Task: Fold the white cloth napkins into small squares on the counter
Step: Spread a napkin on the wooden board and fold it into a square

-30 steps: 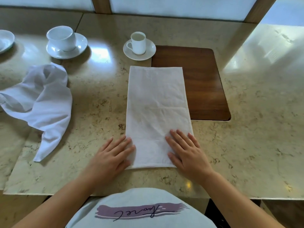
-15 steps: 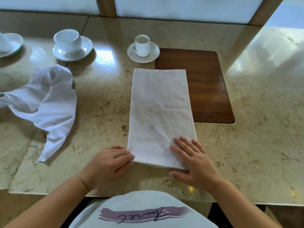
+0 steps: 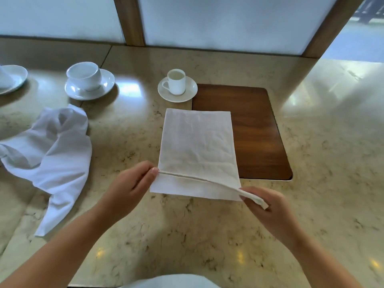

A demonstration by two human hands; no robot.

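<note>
At the middle of the marble counter [image 3: 207, 235] lies the half-folded napkin [image 3: 197, 142], a long rectangle whose right edge overlaps the inset wooden panel [image 3: 255, 132]. The left hand [image 3: 128, 188] pinches its near left corner and the right hand [image 3: 268, 204] pinches the near right corner, both raised off the stone. By my judgement the second fold, away from the person, is just starting; a square is not yet made. A crumpled napkin [image 3: 52, 159] waits unfolded at the left. Beyond stand an espresso cup [image 3: 176, 81] and a teacup [image 3: 84, 75] on saucers, under frosted panes [image 3: 228, 19].
</note>
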